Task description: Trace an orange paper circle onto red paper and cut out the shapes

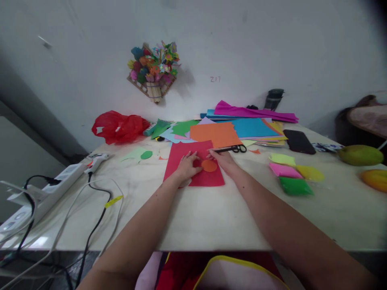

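A red sheet [199,179] lies on the table in front of me, with an orange paper circle [209,165] on its right part. My left hand [188,166] rests on the sheet with its fingers apart, the thumb at the circle's left edge. At the sheet's upper right, just beyond the circle, my right hand [222,158] has its fingers drawn together; whatever is between them is too small to make out. Black-handled scissors [238,148] lie right behind that hand, their tip end partly hidden by it.
An orange sheet [211,134], a blue sheet [256,128] and other coloured sheets are piled behind. A green oval [146,154] and a red plastic bag [119,127] are left. Coloured packets [294,186], a phone [298,141] and fruit [359,155] lie right. A power strip [45,197] and cables occupy the left edge.
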Tool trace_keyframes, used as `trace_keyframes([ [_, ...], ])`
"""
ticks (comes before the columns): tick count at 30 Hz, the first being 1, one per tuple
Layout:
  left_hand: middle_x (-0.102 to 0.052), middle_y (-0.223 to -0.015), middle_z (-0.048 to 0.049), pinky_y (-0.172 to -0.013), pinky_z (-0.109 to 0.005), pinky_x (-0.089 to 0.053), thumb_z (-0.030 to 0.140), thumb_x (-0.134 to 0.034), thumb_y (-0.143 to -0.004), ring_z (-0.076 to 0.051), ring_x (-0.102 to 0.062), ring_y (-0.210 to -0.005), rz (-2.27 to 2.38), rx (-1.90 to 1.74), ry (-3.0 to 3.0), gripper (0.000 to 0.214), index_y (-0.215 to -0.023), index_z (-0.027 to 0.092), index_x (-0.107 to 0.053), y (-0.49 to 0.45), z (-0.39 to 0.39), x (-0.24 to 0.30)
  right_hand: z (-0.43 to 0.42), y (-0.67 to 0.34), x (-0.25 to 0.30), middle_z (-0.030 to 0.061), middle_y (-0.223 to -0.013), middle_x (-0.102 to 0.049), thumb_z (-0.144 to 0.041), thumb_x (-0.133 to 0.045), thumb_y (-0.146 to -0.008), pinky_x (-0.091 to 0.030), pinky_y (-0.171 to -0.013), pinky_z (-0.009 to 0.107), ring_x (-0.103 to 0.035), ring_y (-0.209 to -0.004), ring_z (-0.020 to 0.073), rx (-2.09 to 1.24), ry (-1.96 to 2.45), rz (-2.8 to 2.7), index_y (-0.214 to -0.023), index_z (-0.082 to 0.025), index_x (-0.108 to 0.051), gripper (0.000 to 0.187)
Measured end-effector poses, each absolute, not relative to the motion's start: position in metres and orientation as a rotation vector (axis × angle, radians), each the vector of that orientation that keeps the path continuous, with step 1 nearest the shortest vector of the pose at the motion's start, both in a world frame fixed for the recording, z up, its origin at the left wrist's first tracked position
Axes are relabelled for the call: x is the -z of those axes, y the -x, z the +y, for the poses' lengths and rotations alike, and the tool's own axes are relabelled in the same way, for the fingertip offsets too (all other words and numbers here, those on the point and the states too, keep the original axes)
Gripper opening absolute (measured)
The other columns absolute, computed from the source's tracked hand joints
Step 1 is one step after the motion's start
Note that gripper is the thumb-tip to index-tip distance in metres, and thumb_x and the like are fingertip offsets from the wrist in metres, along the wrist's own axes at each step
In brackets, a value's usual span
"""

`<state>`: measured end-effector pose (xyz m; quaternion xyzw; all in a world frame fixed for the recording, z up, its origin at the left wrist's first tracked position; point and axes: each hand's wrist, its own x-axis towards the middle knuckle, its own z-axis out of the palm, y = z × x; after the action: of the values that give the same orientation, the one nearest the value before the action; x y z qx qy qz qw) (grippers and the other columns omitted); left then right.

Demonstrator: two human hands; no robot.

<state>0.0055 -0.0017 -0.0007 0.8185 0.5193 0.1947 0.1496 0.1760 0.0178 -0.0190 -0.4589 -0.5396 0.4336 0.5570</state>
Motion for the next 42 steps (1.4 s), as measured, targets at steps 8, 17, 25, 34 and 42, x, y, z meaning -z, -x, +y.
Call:
trace_keyframes([
  [8, -0.03, -0.139, -0.0037, -0.106, -0.041, -0.011, 0.036, -0.058, -0.065, -0.025, -0.007, -0.131, 1.511, -0.414, -2.338, 0.048, -0.11, 0.021, -0.052, -0.0053, 0.002, 0.0008, 0.0178, -0.1746, 0.018, 0.0049, -0.065, -0.063, -0.035, -0.058, -0.067, -0.046, -0.067, 0.03, -0.058, -0.062, 0.0141, -1.054, 1.059, -1.248, -0.076, -0.015, -0.062, 0.022],
  [17, -0.032, -0.137, -0.0046, -0.105, -0.041, -0.011, 0.041, -0.055, -0.067, -0.023, -0.01, -0.131, 1.533, -0.44, -2.342, 0.05, -0.113, 0.021, -0.049, -0.0061, -0.0002, 0.0012, 0.0192, -0.1757, 0.0208, 0.0051, -0.068, -0.064, -0.037, -0.057, -0.068, -0.046, -0.069, 0.03, -0.059, -0.066, 0.0144, -1.018, 1.092, -1.281, -0.08, -0.016, -0.062, 0.025],
  [25, -0.031, -0.138, -0.0033, -0.106, -0.041, -0.009, 0.041, -0.055, -0.068, -0.024, -0.01, -0.131, 1.515, -0.446, -2.345, 0.049, -0.112, 0.022, -0.05, -0.0059, -0.0024, -0.0011, 0.0159, -0.1749, 0.0171, 0.0053, -0.066, -0.064, -0.036, -0.057, -0.068, -0.046, -0.067, 0.029, -0.059, -0.064, 0.0144, -1.018, 1.075, -1.277, -0.077, -0.015, -0.062, 0.024],
  [34, -0.029, -0.139, -0.0006, -0.105, -0.044, -0.006, 0.049, -0.055, -0.068, -0.024, -0.008, -0.131, 1.439, -0.426, -2.45, 0.05, -0.112, 0.026, -0.05, -0.0046, -0.004, 0.0012, 0.0213, -0.1764, 0.0237, 0.0057, -0.069, -0.065, -0.038, -0.056, -0.07, -0.047, -0.068, 0.03, -0.06, -0.065, 0.015, -0.955, 1.115, -1.33, -0.079, -0.016, -0.063, 0.025],
  [42, -0.028, -0.14, -0.0015, -0.105, -0.043, -0.008, 0.05, -0.053, -0.069, -0.023, -0.009, -0.131, 1.433, -0.411, -2.469, 0.049, -0.111, 0.025, -0.05, -0.0044, -0.0021, 0.0026, 0.0225, -0.1771, 0.0257, 0.0049, -0.068, -0.065, -0.039, -0.055, -0.07, -0.047, -0.069, 0.03, -0.06, -0.067, 0.0149, -0.928, 1.126, -1.357, -0.079, -0.016, -0.063, 0.025],
])
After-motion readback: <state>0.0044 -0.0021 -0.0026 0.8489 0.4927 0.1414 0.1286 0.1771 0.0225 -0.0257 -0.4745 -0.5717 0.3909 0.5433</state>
